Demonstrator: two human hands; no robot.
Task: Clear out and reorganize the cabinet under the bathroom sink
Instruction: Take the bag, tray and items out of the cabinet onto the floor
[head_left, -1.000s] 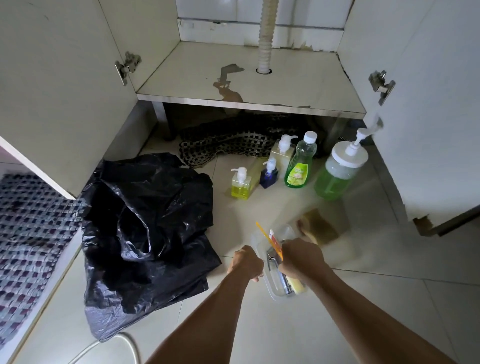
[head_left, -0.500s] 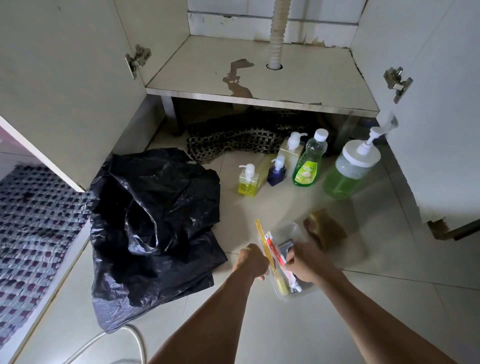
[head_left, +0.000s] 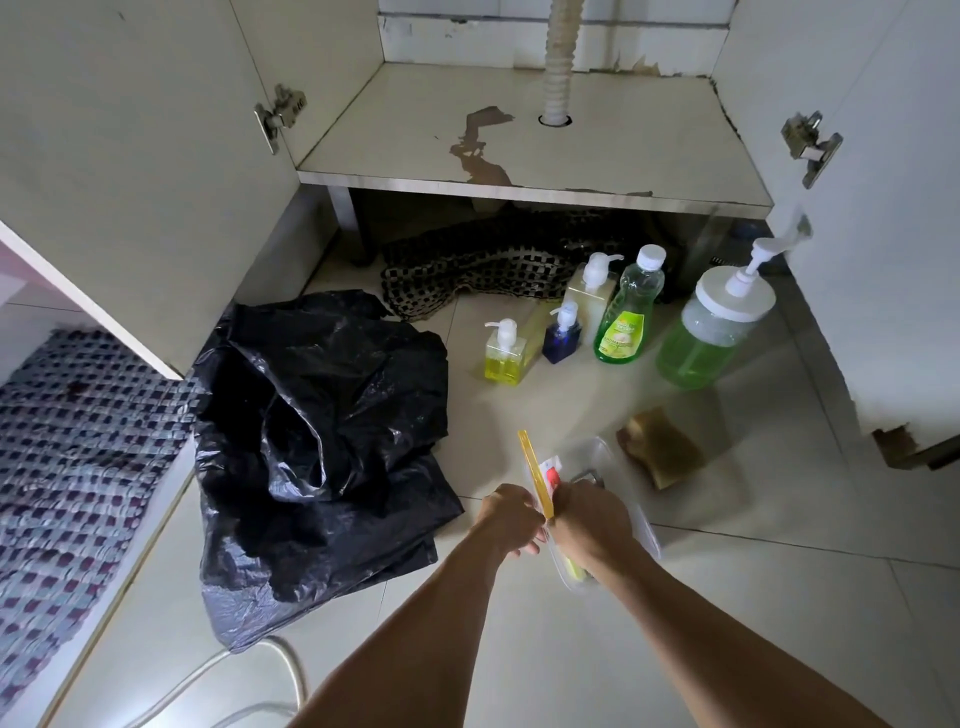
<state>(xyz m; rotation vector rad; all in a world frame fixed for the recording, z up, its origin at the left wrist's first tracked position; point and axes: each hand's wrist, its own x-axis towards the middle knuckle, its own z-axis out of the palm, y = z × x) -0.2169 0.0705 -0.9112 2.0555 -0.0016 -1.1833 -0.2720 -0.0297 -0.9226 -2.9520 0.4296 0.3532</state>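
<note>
Cabinet (head_left: 519, 135) stands open; bottle labels are unreadable. A clear container (head_left: 597, 462) is gripped by the right hand (head_left: 589, 522), a yellow strip (head_left: 535, 473) by the left hand (head_left: 509, 514).

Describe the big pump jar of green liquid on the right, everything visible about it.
The big pump jar is a wide, round container of clear, plastic-looking material, roughly two-thirds full of pale green liquid. A broad white lid caps it, with a white pump head on top whose nozzle points right, toward the open cabinet door. It stands upright on the tiled floor, rightmost in the group of bottles, apart from the green bottle. No hand touches it.
</note>
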